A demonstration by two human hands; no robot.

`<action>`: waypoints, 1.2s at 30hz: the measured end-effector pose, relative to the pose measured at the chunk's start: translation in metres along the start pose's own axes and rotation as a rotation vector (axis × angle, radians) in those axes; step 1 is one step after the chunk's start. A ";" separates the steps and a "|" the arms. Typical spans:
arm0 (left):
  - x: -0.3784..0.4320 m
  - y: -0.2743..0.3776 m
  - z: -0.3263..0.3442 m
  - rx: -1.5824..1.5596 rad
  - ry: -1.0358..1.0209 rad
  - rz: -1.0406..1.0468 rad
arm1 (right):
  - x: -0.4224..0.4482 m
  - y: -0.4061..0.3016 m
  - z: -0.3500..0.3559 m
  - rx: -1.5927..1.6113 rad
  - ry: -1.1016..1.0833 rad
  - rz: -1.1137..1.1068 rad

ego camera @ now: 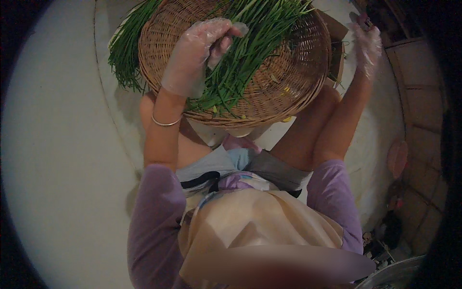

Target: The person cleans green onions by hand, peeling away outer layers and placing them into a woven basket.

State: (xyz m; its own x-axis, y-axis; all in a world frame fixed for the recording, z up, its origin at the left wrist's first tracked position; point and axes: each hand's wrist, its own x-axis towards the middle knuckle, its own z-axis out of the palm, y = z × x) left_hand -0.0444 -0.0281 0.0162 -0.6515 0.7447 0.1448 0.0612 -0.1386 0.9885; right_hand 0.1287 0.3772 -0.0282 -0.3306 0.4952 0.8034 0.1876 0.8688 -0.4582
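A round wicker basket (158,47) sits before me, between and above my knees. Long thin green stalks that look like chives (249,50) lie across it in a loose heap. My left hand (202,50), in a clear plastic glove, is over the heap with its fingers curled; whether a stalk is pinched in them is unclear. Beyond the basket's right rim is my right hand (366,47), also gloved and blurred. Its fingertips are dim, so what they hold, if anything, does not show. Yellowish bits (286,90) lie on the basket's bottom.
Another bunch of green stalks (128,57) hangs beside the basket's left side. A cardboard box (334,27) stands behind the right rim, partly hidden. Pale floor (61,144) spreads to the left. At the lower right are a metal basin's rim (397,269) and brownish tiles (422,104).
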 end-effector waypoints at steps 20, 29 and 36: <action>0.004 -0.009 0.002 0.133 -0.019 0.108 | -0.063 -0.239 0.058 1.121 -0.737 0.719; 0.007 -0.023 -0.007 0.377 -0.054 0.153 | -0.061 -0.225 0.054 1.019 -0.781 0.538; 0.002 -0.011 -0.002 0.218 -0.080 0.028 | -0.058 -0.223 0.054 0.874 -0.837 0.471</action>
State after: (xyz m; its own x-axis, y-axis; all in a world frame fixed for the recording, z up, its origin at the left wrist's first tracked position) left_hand -0.0473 -0.0264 0.0056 -0.5857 0.7933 0.1665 0.2455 -0.0221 0.9691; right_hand 0.0559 0.1546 0.0066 -0.9318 0.3240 0.1637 -0.1140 0.1671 -0.9793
